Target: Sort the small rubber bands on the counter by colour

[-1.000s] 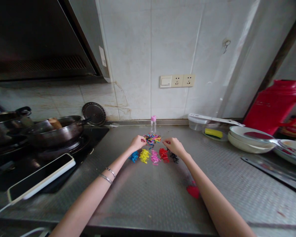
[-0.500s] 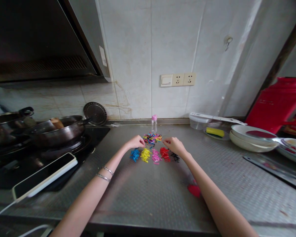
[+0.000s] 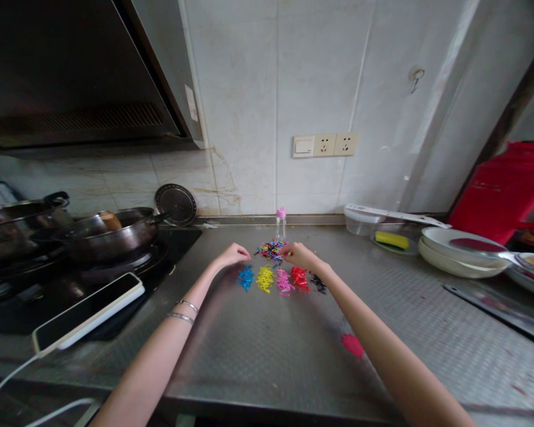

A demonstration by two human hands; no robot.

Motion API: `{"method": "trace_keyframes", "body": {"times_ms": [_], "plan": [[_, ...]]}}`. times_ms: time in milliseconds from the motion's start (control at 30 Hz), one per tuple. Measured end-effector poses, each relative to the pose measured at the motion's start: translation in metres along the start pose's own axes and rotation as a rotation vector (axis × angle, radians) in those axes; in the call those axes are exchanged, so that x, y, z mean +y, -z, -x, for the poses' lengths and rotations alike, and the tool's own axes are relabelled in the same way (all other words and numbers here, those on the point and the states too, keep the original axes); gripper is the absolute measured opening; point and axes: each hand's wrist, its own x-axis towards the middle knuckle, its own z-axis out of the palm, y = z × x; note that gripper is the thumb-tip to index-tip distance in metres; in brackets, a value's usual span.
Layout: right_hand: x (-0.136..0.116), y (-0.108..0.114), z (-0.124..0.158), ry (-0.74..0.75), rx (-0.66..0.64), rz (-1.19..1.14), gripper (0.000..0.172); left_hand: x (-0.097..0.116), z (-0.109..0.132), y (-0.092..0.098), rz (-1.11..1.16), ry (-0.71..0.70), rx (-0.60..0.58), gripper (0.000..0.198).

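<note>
A mixed pile of small coloured bands (image 3: 270,249) lies in front of a clear bottle with a pink cap (image 3: 280,224). Nearer me is a row of piles: blue (image 3: 245,277), yellow (image 3: 265,279), pink (image 3: 284,282), red (image 3: 299,279) and black (image 3: 318,283). My left hand (image 3: 235,255) is closed just above and left of the blue pile; what its fingertips hold, if anything, is too small to name. My right hand (image 3: 299,256) pinches at the right edge of the mixed pile, with small coloured bits at its fingertips.
A phone (image 3: 89,311) with a cable lies at the left, beside the stove with pans (image 3: 111,237). At the right are bowls (image 3: 463,255), a yellow sponge (image 3: 391,239), a knife (image 3: 498,311) and a red flask (image 3: 501,193). A pink-red patch (image 3: 352,345) lies near my right forearm.
My left hand has moved left, away from the mixed pile. My right hand has moved left to that pile's edge. The view has shifted slightly.
</note>
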Motion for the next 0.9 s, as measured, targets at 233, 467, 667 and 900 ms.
{"method": "trace_keyframes", "body": {"times_ms": [233, 467, 667, 900], "plan": [[-0.012, -0.015, -0.022, 0.196, -0.145, -0.002, 0.043, -0.007, 0.002, 0.003, 0.061, 0.040, 0.104, 0.026], [-0.010, -0.025, -0.029, 0.242, -0.221, 0.043, 0.045, -0.003, 0.006, 0.006, 0.133, 0.089, 0.259, 0.027], [-0.005, -0.025, -0.030, 0.244, -0.205, 0.021, 0.043, 0.001, 0.009, 0.002, 0.152, 0.112, 0.266, 0.028], [-0.027, -0.026, -0.032, 0.218, -0.023, -0.048, 0.039, -0.006, 0.004, -0.003, 0.194, 0.079, 0.306, 0.023]]}}
